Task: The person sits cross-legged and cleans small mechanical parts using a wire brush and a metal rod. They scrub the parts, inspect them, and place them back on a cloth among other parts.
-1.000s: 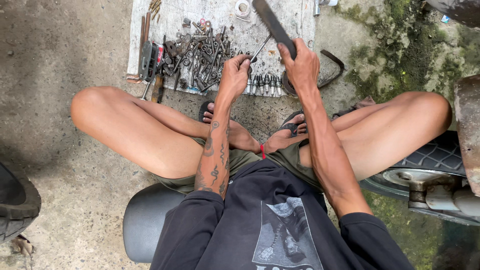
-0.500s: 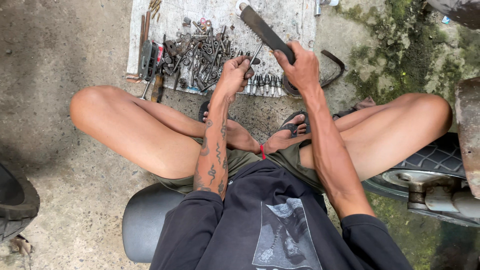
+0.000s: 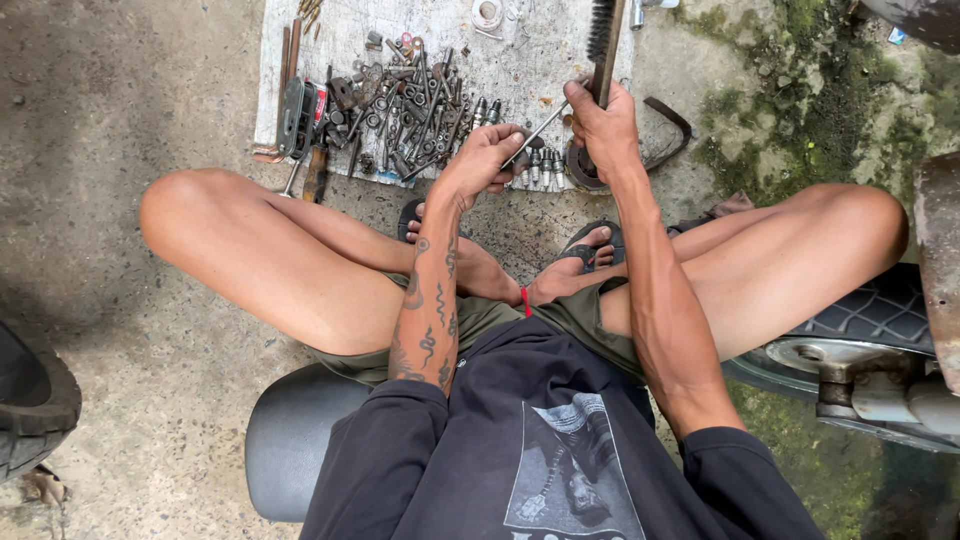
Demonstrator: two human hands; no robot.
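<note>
Seat (image 3: 285, 440), dark and rounded, nearest the camera, under a person in a black printed shirt (image 3: 540, 450) and olive shorts, legs crossed, sandalled feet (image 3: 590, 250) meeting on the concrete ground (image 3: 130, 100). Tyre edge (image 3: 35, 400) at the left border of the ground; motorcycle wheel with treaded tyre and metal hub (image 3: 850, 350) just beside the right knee. Left hand (image 3: 485, 160), tattooed forearm, closed around the lower end of a thin metal rod (image 3: 540, 130), held over the near edge of the cloth; fingers curled tight, rod running up and right toward the other hand. Right hand (image 3: 605, 125) closed in a full fist on the handle of a wire brush (image 3: 603, 45), brush upright, bristles on its left side, head reaching toward the far edge of the cloth. Cloth (image 3: 540, 40), pale and stained, spread flat on the ground beyond the feet. Heap of bolts, nuts and sockets (image 3: 410, 110) across the cloth's middle and near edge; row of small sockets (image 3: 545, 170) at the near edge, just beside the left hand. Wooden-handled tools (image 3: 290, 100) along the cloth's left edge. Dark curved strap (image 3: 675, 125) off the cloth's right edge, near mossy ground (image 3: 800, 90).
</note>
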